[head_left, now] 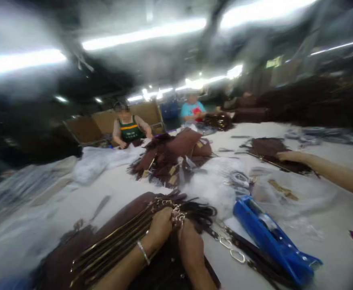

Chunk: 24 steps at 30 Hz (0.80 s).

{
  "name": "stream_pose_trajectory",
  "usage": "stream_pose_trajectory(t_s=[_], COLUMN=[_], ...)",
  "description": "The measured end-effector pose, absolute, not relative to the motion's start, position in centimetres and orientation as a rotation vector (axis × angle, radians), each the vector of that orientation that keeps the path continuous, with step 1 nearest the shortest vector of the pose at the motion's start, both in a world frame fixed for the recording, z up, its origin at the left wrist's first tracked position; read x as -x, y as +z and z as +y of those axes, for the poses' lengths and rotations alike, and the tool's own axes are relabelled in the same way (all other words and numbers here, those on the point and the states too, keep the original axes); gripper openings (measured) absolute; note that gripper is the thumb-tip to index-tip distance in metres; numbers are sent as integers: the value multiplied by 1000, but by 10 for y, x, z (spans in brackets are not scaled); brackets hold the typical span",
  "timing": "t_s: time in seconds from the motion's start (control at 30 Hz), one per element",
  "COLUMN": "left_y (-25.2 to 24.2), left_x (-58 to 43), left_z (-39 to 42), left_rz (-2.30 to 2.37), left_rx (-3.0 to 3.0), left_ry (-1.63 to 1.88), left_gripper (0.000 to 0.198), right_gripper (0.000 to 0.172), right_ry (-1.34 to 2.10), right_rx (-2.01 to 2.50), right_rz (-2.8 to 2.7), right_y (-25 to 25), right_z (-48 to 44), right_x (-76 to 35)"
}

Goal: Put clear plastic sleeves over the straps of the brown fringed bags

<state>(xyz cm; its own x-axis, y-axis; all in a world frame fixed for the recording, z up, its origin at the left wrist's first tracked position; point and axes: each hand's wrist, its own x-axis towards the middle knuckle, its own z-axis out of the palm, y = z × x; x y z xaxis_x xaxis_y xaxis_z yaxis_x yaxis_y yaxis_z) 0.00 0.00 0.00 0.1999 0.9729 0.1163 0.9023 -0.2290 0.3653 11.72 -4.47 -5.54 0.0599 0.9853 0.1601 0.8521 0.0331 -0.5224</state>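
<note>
The picture is smeared by motion. My left hand (160, 226), with a silver bangle on the wrist, is closed on a bundle of dark brown straps (119, 239) with gold edges lying on the white table (330, 225). My right hand (188, 237) is right beside it, fingers curled at the metal clasps and rings (178, 215) at the strap ends. A silver chain (229, 245) trails to the right of my right hand.
A blue plastic tray (273, 239) lies at right. A heap of brown bags (173, 159) and clear plastic wrap (219, 181) fill the middle. Another person's arm (324, 169) reaches in from the right onto a brown piece (267, 149). Two people sit at the far side.
</note>
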Motion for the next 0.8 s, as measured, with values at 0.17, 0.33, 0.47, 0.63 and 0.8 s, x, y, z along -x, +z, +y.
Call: stream_pose_trajectory(t_s=[0.17,0.33,0.47,0.63,0.8], left_y=[-3,-1,2,6,11], left_x=[-2,-2,-2,-4,-6], left_z=[4,1,-7,-19,-35], left_rz=[1809,1779,1736,1634,1346], left_rx=[-2255,-2284,-2317,-2366,-2539], left_ry=[491,479,459,412,274], left_gripper=[29,29,29,24,23], right_gripper=[20,24,24,16,13], right_ry=[285,345,432,378,231], right_rx=[1836,1657,1430,1380,1386], right_rz=[-1822,-1928,-2210,-2348,-2325], right_y=[-62,-71,-63,-51,-56], right_z=[-53,-63,-41,11,35], right_x=[-116,-137,-180,-203,-180])
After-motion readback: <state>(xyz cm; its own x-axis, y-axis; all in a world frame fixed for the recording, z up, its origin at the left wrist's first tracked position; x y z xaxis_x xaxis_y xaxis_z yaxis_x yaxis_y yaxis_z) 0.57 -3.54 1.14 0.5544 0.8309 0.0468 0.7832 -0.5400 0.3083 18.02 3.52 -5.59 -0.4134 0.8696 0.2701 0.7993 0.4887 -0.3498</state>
